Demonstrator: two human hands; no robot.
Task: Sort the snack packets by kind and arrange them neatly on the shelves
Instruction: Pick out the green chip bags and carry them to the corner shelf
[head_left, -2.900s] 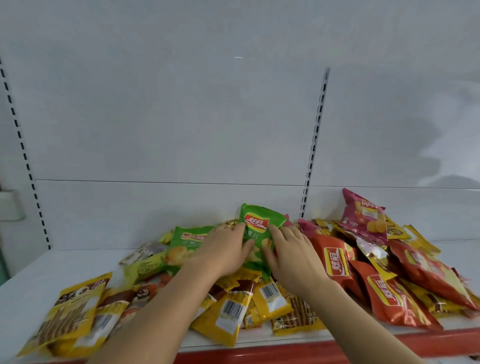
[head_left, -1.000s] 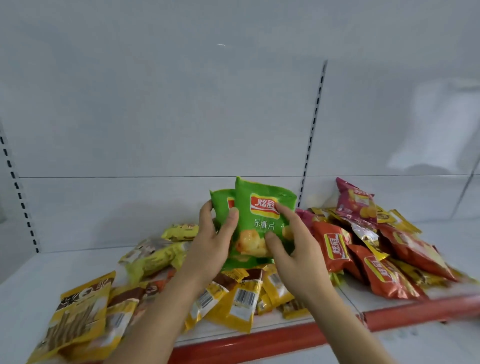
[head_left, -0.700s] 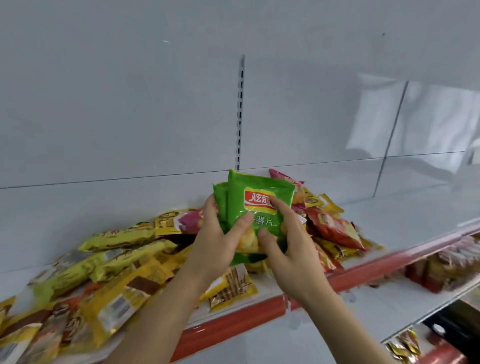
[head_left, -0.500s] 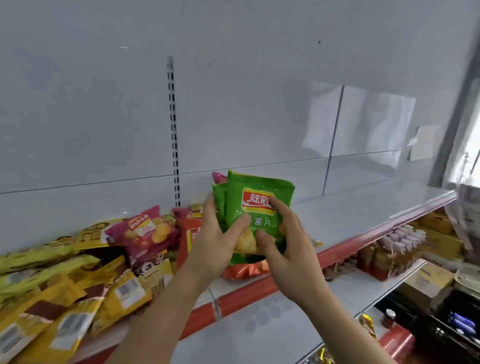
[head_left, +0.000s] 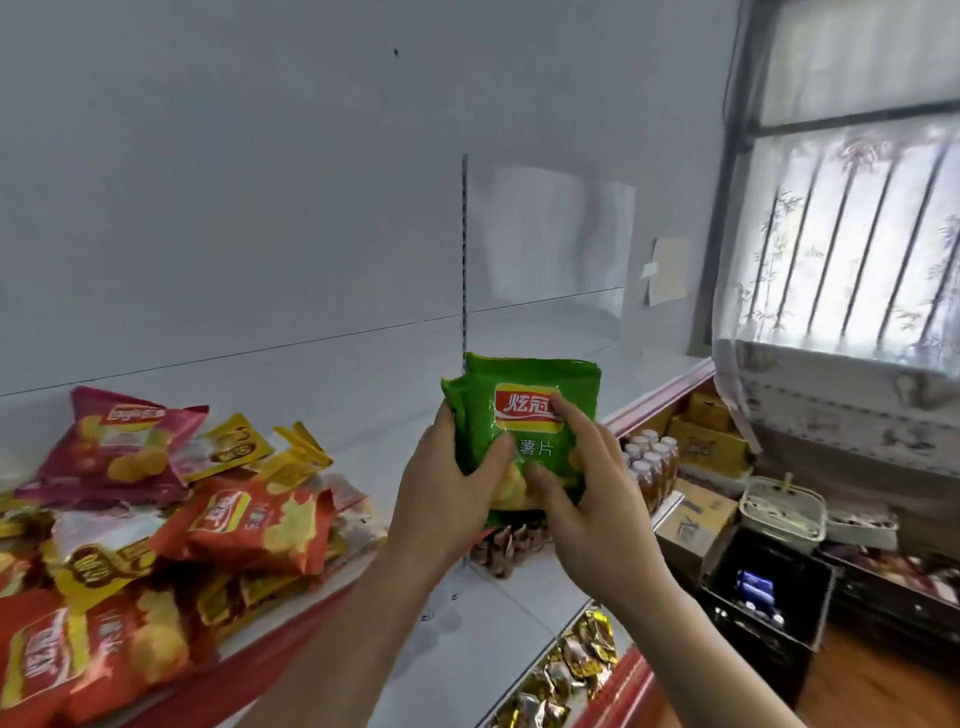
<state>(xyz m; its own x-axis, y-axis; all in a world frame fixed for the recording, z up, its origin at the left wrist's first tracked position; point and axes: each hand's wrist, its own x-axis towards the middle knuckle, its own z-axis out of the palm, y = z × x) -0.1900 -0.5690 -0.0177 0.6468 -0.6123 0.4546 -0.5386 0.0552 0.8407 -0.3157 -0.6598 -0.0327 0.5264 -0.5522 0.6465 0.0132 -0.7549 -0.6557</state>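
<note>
Two green chip packets (head_left: 524, 415), stacked together, are held upright in front of me above the white shelf (head_left: 395, 395). My left hand (head_left: 441, 499) grips their left edge, thumb on the front. My right hand (head_left: 587, 499) holds the right side, fingers spread over the front packet. A mixed heap lies on the shelf's left part: a magenta chip packet (head_left: 119, 441), red chip packets (head_left: 260, 519), and yellow snack packets (head_left: 93, 566).
The shelf has a red front edge (head_left: 660, 400) and a slotted upright (head_left: 465, 260) in the back panel. A lower shelf (head_left: 509, 597) holds small gold packets (head_left: 566, 670). Bottles (head_left: 649, 457), cardboard boxes (head_left: 696, 519) and a curtained window (head_left: 852, 228) are at right.
Both hands lifted the green packets out of the heap and carried them rightwards along the shelf. The view turned right, so the heap now sits at left.
</note>
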